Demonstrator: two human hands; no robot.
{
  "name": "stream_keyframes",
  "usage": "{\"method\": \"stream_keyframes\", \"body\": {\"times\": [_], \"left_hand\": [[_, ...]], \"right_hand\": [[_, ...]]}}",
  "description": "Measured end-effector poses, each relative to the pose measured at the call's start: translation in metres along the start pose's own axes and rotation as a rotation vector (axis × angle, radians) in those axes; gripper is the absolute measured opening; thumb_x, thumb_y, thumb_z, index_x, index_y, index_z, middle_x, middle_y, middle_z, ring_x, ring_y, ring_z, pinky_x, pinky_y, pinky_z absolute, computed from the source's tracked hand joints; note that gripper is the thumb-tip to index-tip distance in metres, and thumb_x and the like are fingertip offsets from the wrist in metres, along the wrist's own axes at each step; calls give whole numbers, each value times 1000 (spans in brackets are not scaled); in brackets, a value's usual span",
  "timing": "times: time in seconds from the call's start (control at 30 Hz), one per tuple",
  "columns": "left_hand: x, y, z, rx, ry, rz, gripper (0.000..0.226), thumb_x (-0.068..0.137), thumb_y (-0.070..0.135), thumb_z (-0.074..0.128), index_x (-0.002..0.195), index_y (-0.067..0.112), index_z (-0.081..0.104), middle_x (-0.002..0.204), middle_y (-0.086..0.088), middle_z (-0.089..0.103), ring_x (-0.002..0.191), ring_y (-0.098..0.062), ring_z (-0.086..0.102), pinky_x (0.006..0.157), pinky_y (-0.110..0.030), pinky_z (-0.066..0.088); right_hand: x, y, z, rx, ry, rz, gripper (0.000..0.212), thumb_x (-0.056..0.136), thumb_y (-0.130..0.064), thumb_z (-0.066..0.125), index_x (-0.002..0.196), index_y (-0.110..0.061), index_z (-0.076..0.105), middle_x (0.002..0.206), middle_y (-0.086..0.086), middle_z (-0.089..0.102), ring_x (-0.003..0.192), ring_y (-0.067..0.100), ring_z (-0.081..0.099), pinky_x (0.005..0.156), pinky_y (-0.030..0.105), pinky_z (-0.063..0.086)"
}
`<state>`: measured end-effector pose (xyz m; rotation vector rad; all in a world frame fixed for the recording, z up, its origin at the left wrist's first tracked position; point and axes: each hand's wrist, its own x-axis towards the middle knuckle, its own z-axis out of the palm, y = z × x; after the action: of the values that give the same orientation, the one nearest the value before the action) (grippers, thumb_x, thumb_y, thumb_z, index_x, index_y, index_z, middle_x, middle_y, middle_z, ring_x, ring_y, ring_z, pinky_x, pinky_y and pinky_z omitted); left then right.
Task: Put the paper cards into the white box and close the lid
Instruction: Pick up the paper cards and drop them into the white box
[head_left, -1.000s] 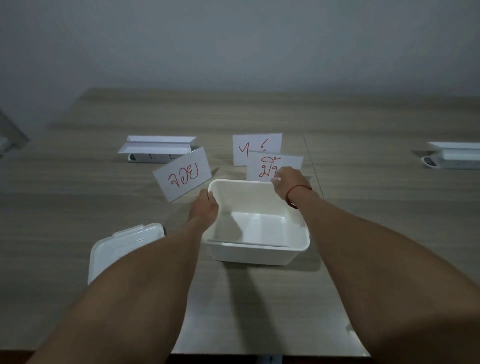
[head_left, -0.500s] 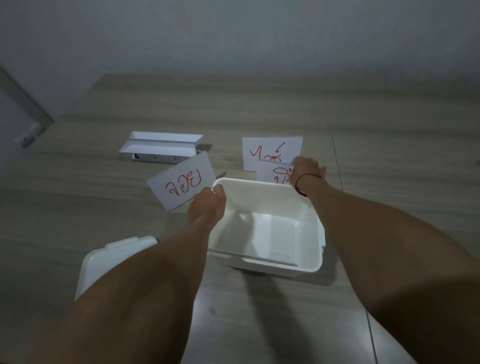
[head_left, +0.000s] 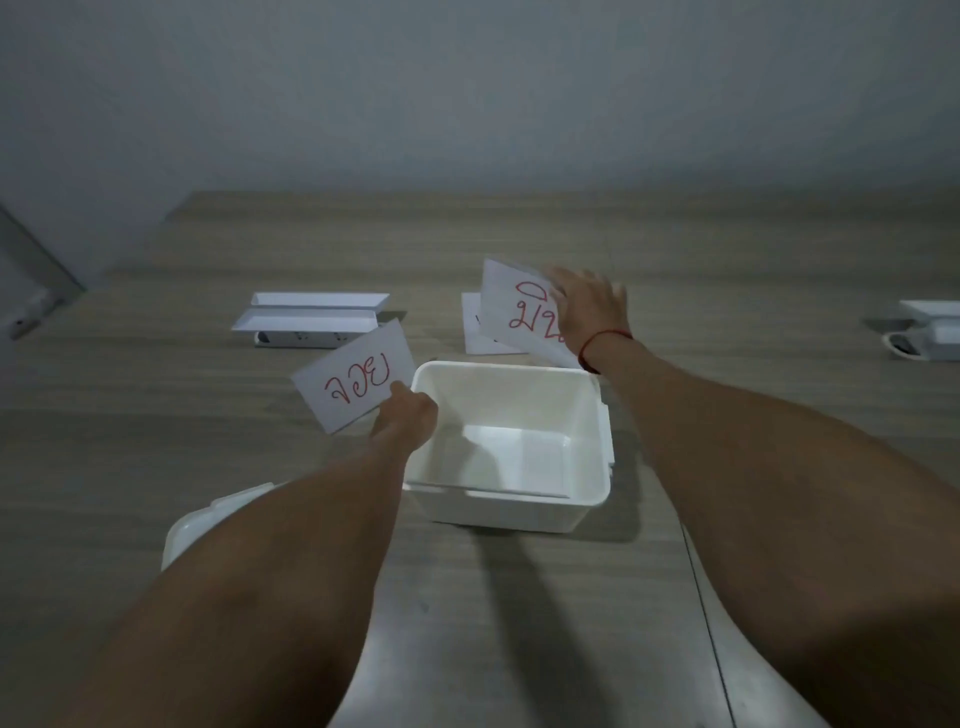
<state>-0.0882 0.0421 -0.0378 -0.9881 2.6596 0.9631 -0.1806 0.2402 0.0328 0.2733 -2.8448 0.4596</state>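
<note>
The white box (head_left: 592, 395) stands open at the table's middle, with a flat white sheet on its floor. My left hand (head_left: 408, 415) pinches a paper card (head_left: 353, 382) with red writing, held just left of the box's far left corner. Behind the far right corner, my right hand (head_left: 584, 309) grips a second red-lettered card (head_left: 511, 312) lifted off the table. A third card (head_left: 475, 332) lies flat behind it, mostly covered. The white lid (head_left: 208, 519) rests at the front left, partly hidden by my left forearm.
A white power strip with a folded white holder (head_left: 311, 322) sits on the wooden table at the back left. Another white device (head_left: 930, 332) lies at the right edge. A grey wall rises behind the table.
My right hand has raised its card off the third card and tilted it upright. The left hand holds its card in about the same place by the box corner.
</note>
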Motion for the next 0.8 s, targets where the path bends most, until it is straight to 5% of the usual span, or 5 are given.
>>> {"method": "stream_keyframes", "body": {"times": [0.17,0.33,0.47,0.6,0.8], "left_hand": [[-16,-14,-5,-63,-57,46,48,90,6,39,139,5,37,131,-21,53,117,-36,53,87,-39,45],[-21,-21,-10,-127,-105,59,50,90,2,40,140,1,36,133,-23,49,121,-36,49,96,-40,44],[-25,-29,-8,-180,-100,102,47,95,6,35,142,2,35,138,-21,46,127,-35,45,102,-39,39],[-28,-36,-2,-235,-79,135,46,101,19,29,146,11,30,142,-18,45,131,-34,42,104,-38,36],[-28,-37,-1,-284,-65,117,46,100,17,30,146,13,31,137,-17,49,127,-33,46,102,-40,39]], "right_hand": [[-15,-19,-39,125,87,35,36,100,-25,35,131,-27,52,125,9,61,119,28,51,99,38,30],[-48,-26,-29,261,-212,50,32,98,-26,41,126,-27,58,132,2,61,124,25,52,108,42,33],[-85,-24,1,360,-537,121,29,95,-19,51,122,-18,61,130,11,59,110,26,57,86,28,43],[-116,-25,22,178,-865,78,20,85,-31,64,103,-28,72,125,0,64,114,22,61,104,36,47],[-115,-34,16,247,-875,154,18,80,-36,64,94,-30,75,117,3,70,101,24,65,95,34,52]]}}
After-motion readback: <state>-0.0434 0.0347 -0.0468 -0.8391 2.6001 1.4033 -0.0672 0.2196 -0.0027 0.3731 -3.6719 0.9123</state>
